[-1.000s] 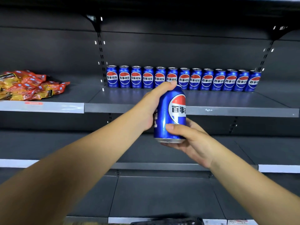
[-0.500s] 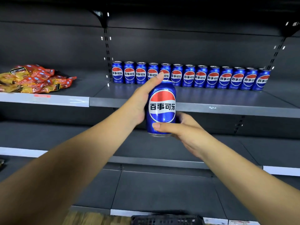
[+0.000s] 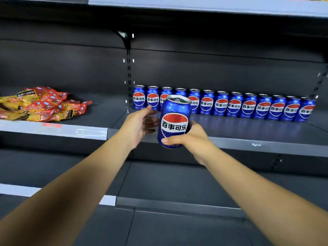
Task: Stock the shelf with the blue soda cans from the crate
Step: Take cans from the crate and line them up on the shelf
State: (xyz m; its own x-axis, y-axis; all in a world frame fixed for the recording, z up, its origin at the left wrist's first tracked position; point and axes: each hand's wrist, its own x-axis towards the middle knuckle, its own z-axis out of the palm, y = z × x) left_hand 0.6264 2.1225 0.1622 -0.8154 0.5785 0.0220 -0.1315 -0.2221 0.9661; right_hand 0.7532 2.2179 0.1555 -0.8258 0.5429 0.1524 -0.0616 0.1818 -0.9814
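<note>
Now: right hand (image 3: 191,139) holds one blue aluminium soda can with a red-white-blue roundel label (image 3: 174,121), thumb curled across the lower front, other fingers wrapped behind and out of sight. The can is upright, label toward the camera, in the air just above the front lip of the dark grey metal shelf (image 3: 266,139). Left hand (image 3: 140,125) sits just beside the can's left side, fingers loosely spread and relaxed; contact with the can cannot be confirmed, and it grips nothing.

A back row of matching blue cans (image 3: 248,107) stands along the rear of the shelf, labels forward. A pile of red and yellow snack packets (image 3: 40,105) lies in the neighbouring bay, well apart. The crate is not in view.

Judged step: set this can down in front of the row. To do it well:
- carry it in level, base flat;
- keep the label forward, matching the row;
- land it near the row without nudging the standing cans, which look easy to topple;
- release only once the base is seated.
</note>
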